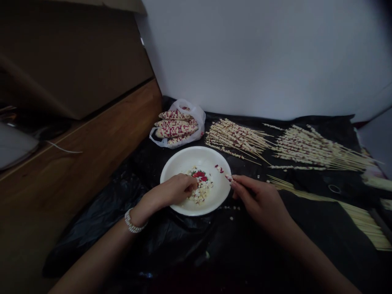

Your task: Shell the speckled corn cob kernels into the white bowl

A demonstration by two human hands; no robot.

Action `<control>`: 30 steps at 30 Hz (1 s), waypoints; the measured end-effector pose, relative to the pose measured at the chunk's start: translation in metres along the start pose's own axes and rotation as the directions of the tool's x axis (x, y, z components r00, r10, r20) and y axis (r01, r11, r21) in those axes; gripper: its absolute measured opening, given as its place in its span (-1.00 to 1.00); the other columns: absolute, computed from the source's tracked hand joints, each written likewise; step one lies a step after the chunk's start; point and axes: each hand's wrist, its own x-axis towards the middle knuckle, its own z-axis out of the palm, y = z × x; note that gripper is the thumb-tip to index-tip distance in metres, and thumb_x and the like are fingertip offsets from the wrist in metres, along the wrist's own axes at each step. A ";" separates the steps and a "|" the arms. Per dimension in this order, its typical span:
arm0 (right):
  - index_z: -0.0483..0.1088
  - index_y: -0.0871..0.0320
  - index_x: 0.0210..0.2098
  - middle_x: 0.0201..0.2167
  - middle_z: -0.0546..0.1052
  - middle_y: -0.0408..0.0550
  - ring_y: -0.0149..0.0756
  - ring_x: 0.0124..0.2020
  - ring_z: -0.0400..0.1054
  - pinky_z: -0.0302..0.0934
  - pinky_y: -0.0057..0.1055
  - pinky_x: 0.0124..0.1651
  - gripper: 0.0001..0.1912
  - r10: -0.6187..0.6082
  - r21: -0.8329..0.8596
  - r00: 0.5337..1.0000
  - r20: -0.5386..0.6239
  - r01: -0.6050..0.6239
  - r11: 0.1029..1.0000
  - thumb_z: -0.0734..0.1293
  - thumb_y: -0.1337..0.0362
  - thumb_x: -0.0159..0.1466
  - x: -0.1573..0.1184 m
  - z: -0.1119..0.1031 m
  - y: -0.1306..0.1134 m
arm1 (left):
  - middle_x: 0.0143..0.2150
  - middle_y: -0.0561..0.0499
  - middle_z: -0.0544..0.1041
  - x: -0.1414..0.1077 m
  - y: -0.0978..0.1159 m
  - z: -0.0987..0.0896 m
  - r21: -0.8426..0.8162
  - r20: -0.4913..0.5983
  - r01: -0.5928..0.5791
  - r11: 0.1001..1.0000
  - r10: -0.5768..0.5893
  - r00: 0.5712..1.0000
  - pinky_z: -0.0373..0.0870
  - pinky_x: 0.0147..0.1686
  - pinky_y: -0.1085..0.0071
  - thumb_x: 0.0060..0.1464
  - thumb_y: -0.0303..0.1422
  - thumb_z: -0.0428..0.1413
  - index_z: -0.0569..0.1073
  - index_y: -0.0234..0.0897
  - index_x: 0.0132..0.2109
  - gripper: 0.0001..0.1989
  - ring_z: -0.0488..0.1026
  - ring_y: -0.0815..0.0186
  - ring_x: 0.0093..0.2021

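Note:
A white bowl with a red printed pattern at its bottom stands on black plastic sheeting. Loose pale and dark-red corn kernels lie in it. My left hand reaches over the near left rim, fingers curled down at the kernels. Its fingertips are hidden, so what they pinch cannot be made out. Over the bowl's right rim, my right hand is closed on a thin skewer threaded with corn kernels. The skewer tilts up to the left, its tip above the bowl.
Behind the bowl, a plastic bag holds several speckled corn cobs. Two piles of kernel-threaded skewers lie at the back right. Bare sticks rest at the right. A wooden surface borders the left, a pale wall the back.

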 end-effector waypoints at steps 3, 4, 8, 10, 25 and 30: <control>0.59 0.11 -0.09 -0.52 0.57 -0.11 -0.34 -0.50 0.42 0.29 -0.40 -0.34 -0.69 -0.005 0.001 1.000 0.010 0.005 1.000 0.22 0.19 0.39 0.000 0.000 0.000 | -0.42 0.04 0.54 -0.001 0.002 -0.007 -0.090 -0.083 0.012 0.996 -0.020 0.996 0.23 -0.38 0.45 0.06 -0.50 0.05 0.55 -0.25 -0.24 -0.81 0.40 0.34 -0.42; 0.59 0.10 -0.09 -0.52 0.57 -0.11 -0.34 -0.49 0.43 0.29 -0.40 -0.34 -0.68 -0.008 0.001 1.000 0.015 0.008 1.000 0.21 0.19 0.39 0.000 0.000 0.000 | -0.37 0.02 0.57 -0.002 0.003 -0.010 -0.175 -0.114 0.020 0.984 -0.040 0.993 0.28 -0.35 0.45 0.10 -0.45 0.08 0.55 -0.26 -0.19 -0.83 0.43 0.33 -0.38; 0.60 0.12 -0.12 -0.53 0.57 -0.13 -0.34 -0.49 0.44 0.28 -0.42 -0.36 -0.69 -0.019 0.021 1.000 0.022 0.019 1.000 0.23 0.19 0.39 0.000 0.002 0.000 | -0.20 -0.07 0.64 0.000 0.008 -0.014 -0.656 -0.171 0.031 0.754 -0.189 0.967 0.44 -0.20 0.39 0.12 -0.29 0.20 0.58 -0.31 -0.11 -0.77 0.53 0.29 -0.24; 0.60 0.12 -0.15 -0.53 0.57 -0.14 -0.35 -0.49 0.45 0.28 -0.43 -0.37 -0.71 -0.024 0.030 0.999 0.034 0.023 0.999 0.23 0.20 0.39 -0.001 0.004 0.000 | -0.23 -0.04 0.65 0.001 0.012 -0.010 -0.825 -0.151 0.033 0.564 -0.277 0.949 0.48 -0.14 0.38 0.08 -0.29 0.26 0.60 -0.31 -0.14 -0.77 0.55 0.32 -0.25; 0.55 0.13 -0.30 -0.46 0.60 -0.09 -0.35 -0.46 0.46 0.30 -0.41 -0.33 -0.69 -0.030 0.102 0.993 0.116 0.018 0.995 0.20 0.21 0.40 -0.008 0.021 -0.005 | -0.26 -0.04 0.69 0.007 0.050 0.007 -0.982 -0.115 -0.177 -0.060 -0.556 0.823 0.58 -0.27 0.59 0.04 -0.59 0.28 0.61 -0.34 -0.16 -0.80 0.63 0.39 -0.28; 0.54 0.13 -0.33 -0.51 0.57 -0.10 -0.35 -0.47 0.44 0.28 -0.42 -0.35 -0.67 -0.023 0.109 0.994 0.106 0.012 0.994 0.19 0.21 0.40 -0.008 0.021 -0.004 | -0.28 -0.03 0.69 0.005 0.055 0.011 -0.975 -0.155 -0.216 -0.044 -0.561 0.813 0.58 -0.24 0.59 -0.01 -0.55 0.33 0.61 -0.34 -0.18 -0.79 0.63 0.39 -0.27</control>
